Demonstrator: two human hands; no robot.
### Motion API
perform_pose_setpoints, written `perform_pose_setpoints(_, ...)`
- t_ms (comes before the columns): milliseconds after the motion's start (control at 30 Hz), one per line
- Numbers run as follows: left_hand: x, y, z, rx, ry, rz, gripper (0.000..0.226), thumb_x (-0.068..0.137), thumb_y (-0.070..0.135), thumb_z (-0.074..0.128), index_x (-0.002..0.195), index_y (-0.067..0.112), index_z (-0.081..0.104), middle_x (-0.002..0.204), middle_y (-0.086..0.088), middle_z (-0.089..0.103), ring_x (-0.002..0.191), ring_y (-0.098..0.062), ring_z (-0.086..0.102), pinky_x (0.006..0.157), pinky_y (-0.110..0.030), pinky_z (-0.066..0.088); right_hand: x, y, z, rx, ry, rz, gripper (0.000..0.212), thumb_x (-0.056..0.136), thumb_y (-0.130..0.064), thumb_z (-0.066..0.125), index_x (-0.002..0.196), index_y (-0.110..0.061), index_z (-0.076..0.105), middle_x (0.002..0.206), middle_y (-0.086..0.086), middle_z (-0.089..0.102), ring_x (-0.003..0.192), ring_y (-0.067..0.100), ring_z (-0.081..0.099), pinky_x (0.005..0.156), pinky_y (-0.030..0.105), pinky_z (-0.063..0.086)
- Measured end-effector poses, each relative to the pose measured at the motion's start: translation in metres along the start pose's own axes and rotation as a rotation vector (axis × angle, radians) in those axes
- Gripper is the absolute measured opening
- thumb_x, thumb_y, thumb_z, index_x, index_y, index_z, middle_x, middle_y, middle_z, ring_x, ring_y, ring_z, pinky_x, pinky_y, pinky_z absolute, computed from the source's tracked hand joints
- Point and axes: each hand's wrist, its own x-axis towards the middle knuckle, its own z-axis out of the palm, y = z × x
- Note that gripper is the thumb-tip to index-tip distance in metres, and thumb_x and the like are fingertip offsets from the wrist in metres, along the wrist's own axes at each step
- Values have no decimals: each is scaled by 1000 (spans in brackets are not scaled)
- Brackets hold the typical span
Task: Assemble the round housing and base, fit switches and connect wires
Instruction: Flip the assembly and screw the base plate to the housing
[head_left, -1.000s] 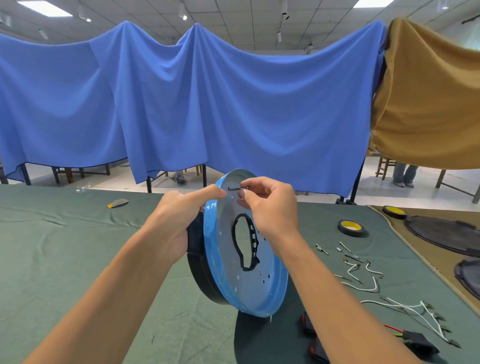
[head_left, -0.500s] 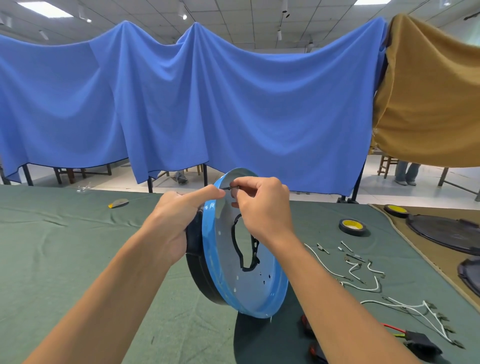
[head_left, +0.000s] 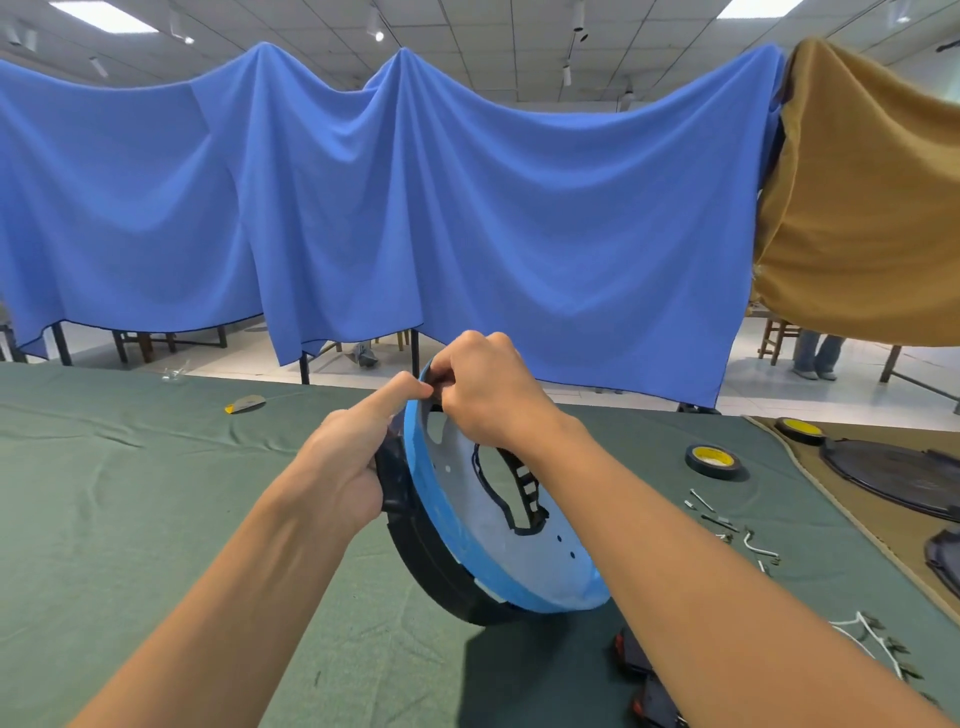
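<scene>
Blue round housing (head_left: 483, 545) on black base (head_left: 415, 545), stood on edge mid-table (head_left: 130, 493). Left hand (head_left: 348, 462) grips base, index finger on top rim. Right hand (head_left: 488, 395) pinches top rim, fingers curled tight. Tape roll (head_left: 714, 461) and white wires (head_left: 862, 631) toward right edge.

Curled left hand (head_left: 343, 467), forefinger (head_left: 397, 392) extended, right hand (head_left: 491, 397) fingers (head_left: 451, 375) pinching

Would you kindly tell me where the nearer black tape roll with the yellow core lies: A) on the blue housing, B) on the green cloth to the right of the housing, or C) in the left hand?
B: the tape roll lies flat on the green cloth, to the right of the blue housing.
</scene>
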Motion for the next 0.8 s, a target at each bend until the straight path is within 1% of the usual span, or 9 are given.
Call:
perform_pose_setpoints(100, 5, -8, -1, -61, -19, -37, 23, 77, 24, 72, 83, 3, 64, 88, -16, 59, 63, -31, 60, 53, -38, 58, 4, 0, 6, -43, -55, -3, 26, 86, -4, 54, 104, -11, 71, 99, 14, 63, 92, 31, 55, 79, 40, 53)
perform_pose_setpoints(200, 9, -20, -2, -126, -13, -78, 25, 81, 24, 70, 88, 2, 63, 84, -15, 59, 60, -31, 61, 45, -41, 57, 7, 2, 13, -76, -120, -7, 25, 86, -6, 57, 107, -12, 69, 99, 13, 61, 89, 30, 57, 79, 41, 54)
perform_pose_setpoints(300, 13, -39, -4, -210, -36, -128, 24, 82, 24, 68, 83, 0, 64, 73, -17, 63, 49, -29, 64, 41, -37, 54, 10, 5, 23, -145, -214, -27, 23, 85, -4, 56, 103, -12, 69, 86, 7, 55, 82, 28, 56, 66, 36, 50)
perform_pose_setpoints(367, 17, -54, -7, -262, -59, -173, 28, 82, 26, 67, 88, -1, 65, 81, -20, 63, 52, -30, 64, 43, -37, 56, 9, 5, 32, -193, -277, -46, 19, 85, -6, 57, 100, -12, 68, 75, 3, 49, 76, 27, 53, 57, 30, 40)
perform_pose_setpoints(433, 23, -66, -14, -288, -77, -205, 32, 81, 26, 67, 96, -2, 65, 92, -23, 63, 60, -32, 66, 48, -39, 58, 9, 6, 40, -237, -328, -67, 16, 85, -9, 60, 98, -12, 68, 74, 2, 49, 73, 25, 54, 55, 28, 39)
perform_pose_setpoints(567, 35, -78, -34, -261, -188, -260, 44, 69, 21, 72, 103, -5, 64, 99, -25, 69, 76, -36, 71, 61, -46, 61, 11, 9, 55, -298, -399, -108, 17, 86, -9, 59, 100, -15, 66, 92, 7, 56, 84, 27, 56, 65, 36, 47)
perform_pose_setpoints(633, 43, -79, -44, -259, -250, -274, 54, 70, 21, 73, 114, -7, 62, 111, -26, 68, 89, -39, 71, 71, -49, 61, 11, 10, 58, -319, -412, -121, 17, 86, -10, 59, 100, -15, 66, 86, 5, 53, 81, 27, 55, 61, 34, 43)
perform_pose_setpoints(733, 55, -81, -57, -253, -334, -325, 72, 77, 33, 76, 129, -10, 53, 128, -28, 61, 113, -40, 64, 98, -51, 51, 13, 11, 62, -346, -440, -127, 14, 87, -10, 59, 97, -17, 65, 85, 5, 55, 80, 25, 56, 60, 32, 42)
perform_pose_setpoints(800, 64, -83, -62, -237, -382, -397, 83, 76, 46, 75, 130, -13, 51, 130, -28, 60, 118, -38, 62, 106, -50, 44, 13, 12, 65, -345, -486, -120, 18, 87, -9, 60, 101, -17, 68, 94, 7, 59, 83, 25, 58, 66, 35, 50)
